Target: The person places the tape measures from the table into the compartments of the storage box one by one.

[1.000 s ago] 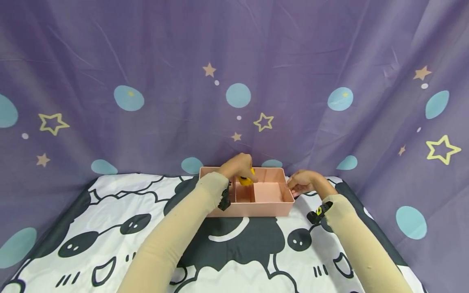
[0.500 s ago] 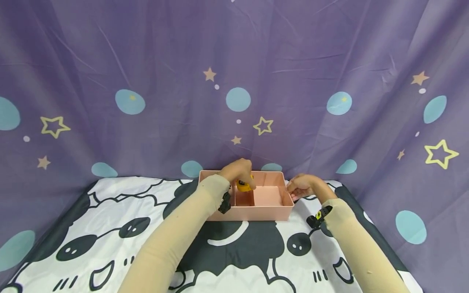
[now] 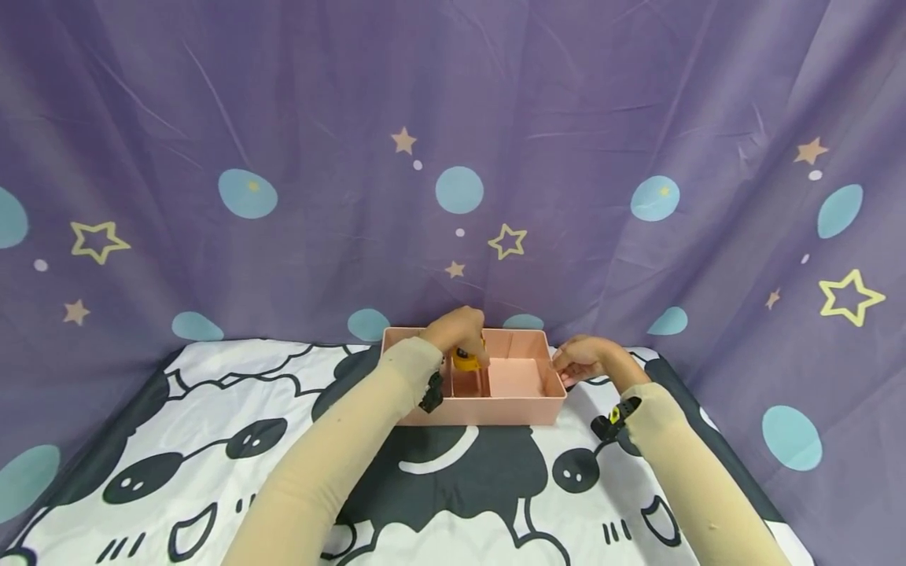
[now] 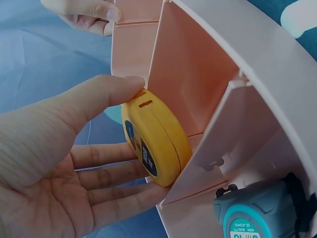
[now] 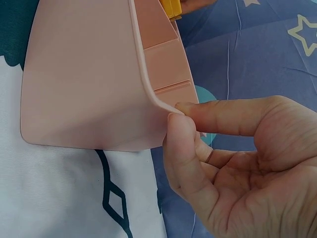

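Note:
A pink divided box [image 3: 488,410] sits on the table against the curtain. Over its middle compartment, my left hand [image 3: 456,328] holds a yellow tape measure [image 4: 156,141], thumb on its upper edge and fingers along its labelled side. The tape measure is tilted beside a divider; the left wrist view does not show whether it touches the floor of the compartment. A grey and teal tape measure [image 4: 265,210] lies in the neighbouring compartment. At the box's right end, my right hand [image 3: 583,359] pinches the rim between thumb and index finger.
A white cloth with black cartoon drawings [image 3: 453,542] covers the table. Close behind the box hangs a purple curtain [image 3: 340,157] with stars and dots. Thin upright dividers [image 4: 218,144] split the box.
My left hand has brought the yellow tape measure slightly left and lower into the middle compartment. The right hand keeps its place on the box's end. The head view has shifted a little.

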`<state>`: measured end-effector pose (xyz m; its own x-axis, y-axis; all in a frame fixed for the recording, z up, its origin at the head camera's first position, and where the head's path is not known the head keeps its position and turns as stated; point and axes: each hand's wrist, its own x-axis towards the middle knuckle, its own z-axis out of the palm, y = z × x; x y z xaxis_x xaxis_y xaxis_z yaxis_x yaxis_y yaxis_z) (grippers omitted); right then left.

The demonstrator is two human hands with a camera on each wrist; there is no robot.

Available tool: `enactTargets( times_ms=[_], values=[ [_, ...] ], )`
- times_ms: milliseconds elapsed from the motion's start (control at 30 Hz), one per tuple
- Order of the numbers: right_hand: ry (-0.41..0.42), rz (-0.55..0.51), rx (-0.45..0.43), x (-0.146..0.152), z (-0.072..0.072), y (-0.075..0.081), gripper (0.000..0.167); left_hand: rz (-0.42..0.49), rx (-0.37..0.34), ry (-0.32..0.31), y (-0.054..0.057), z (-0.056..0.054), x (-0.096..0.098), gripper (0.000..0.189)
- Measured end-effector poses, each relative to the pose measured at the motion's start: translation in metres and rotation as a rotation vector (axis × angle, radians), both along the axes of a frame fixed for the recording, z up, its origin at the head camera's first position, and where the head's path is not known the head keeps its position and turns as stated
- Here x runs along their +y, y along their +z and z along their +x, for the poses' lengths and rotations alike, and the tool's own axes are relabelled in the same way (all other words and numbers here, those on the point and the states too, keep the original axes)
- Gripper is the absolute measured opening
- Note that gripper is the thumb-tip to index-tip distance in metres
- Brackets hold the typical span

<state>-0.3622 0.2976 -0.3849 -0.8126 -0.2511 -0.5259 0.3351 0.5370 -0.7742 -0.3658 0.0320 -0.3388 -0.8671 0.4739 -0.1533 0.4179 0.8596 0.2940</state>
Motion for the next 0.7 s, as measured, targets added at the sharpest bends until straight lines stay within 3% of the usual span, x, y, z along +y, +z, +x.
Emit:
enactTargets(
  times_ms=[200, 700],
  values=[
    [0.009, -0.023, -0.027, -0.0001, -0.0011, 0.0019, 0.01, -0.064, 0.042, -0.015, -0.0015, -0.0003, 0.0021, 0.045],
    [0.008, 0.004, -0.021, -0.0007, -0.004, 0.0037, 0.01, -0.038, -0.009, 0.014, 0.0026, 0.0018, 0.0035, 0.043]
  ],
)
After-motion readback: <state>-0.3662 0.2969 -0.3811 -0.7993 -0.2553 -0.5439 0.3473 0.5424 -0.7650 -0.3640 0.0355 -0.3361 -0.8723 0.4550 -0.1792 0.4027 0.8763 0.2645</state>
